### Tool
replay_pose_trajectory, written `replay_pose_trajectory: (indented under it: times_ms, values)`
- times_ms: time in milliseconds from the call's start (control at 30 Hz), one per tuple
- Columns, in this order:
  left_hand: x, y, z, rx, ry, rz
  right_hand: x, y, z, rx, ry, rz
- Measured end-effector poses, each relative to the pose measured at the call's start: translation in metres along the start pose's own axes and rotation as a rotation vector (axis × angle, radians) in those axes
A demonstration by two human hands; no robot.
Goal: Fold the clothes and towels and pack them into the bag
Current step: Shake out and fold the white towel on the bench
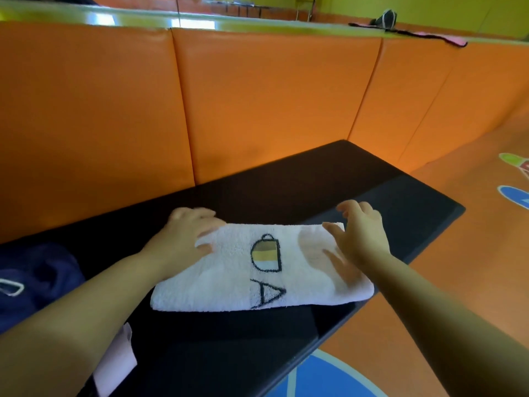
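Note:
A white towel [229, 282] with a cup drawing and a black letter lies folded into a flat band on the black bench top [286, 181]. My left hand [186, 233] rests on the towel's left end, fingers spread and blurred. At the right end, my right hand [357, 239] lies with its fingers apart, pressing on the cloth; neither hand visibly grips it. A dark navy bag or garment [37, 279] sits at the far left of the bench, partly cut off by the frame.
Orange padded panels [257, 104] rise right behind the bench. A pale pink cloth [117, 359] pokes out under my left forearm. An orange floor [472, 224] with coloured shapes lies to the right. Dark items [386, 20] sit on the green ledge at the back.

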State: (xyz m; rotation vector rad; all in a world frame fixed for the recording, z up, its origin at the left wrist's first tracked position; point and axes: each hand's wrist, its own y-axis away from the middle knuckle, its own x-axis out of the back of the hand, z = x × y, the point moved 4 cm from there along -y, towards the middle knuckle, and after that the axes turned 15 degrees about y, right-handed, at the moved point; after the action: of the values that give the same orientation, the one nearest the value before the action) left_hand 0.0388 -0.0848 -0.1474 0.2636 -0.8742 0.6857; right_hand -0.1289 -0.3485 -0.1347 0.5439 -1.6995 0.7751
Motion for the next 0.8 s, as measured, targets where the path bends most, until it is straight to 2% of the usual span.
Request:
replay_pose_trajectory:
  times_ms: [67, 100, 200, 367, 533, 700, 800]
  values:
    - [-0.011, 0.003, -0.004, 0.045, -0.041, -0.214, 0.017, 0.023, -0.023, 0.153, -0.052, 0.008]
    - [-0.013, 0.005, -0.006, 0.074, -0.053, -0.269, 0.021, 0.037, -0.035, 0.221, -0.08, -0.051]
    - [-0.011, 0.012, -0.007, 0.086, -0.187, -0.267, 0.024, 0.082, -0.063, 0.347, -0.123, -0.302]
    - [-0.005, 0.032, 0.003, 0.16, -0.442, -0.275, 0.012, 0.107, -0.07, 0.444, 0.091, -0.521]
    - [-0.009, 0.062, 0.025, 0.154, -0.586, -0.347, -0.002, 0.085, -0.055, 0.455, 0.146, -0.563]
    - [-0.024, 0.093, 0.041, 0.109, -0.388, -0.433, -0.015, 0.065, -0.035, 0.349, 0.361, -0.532]
    - [-0.039, 0.111, 0.046, 0.016, -0.267, -0.385, -0.011, 0.07, -0.03, 0.356, 0.379, -0.413]
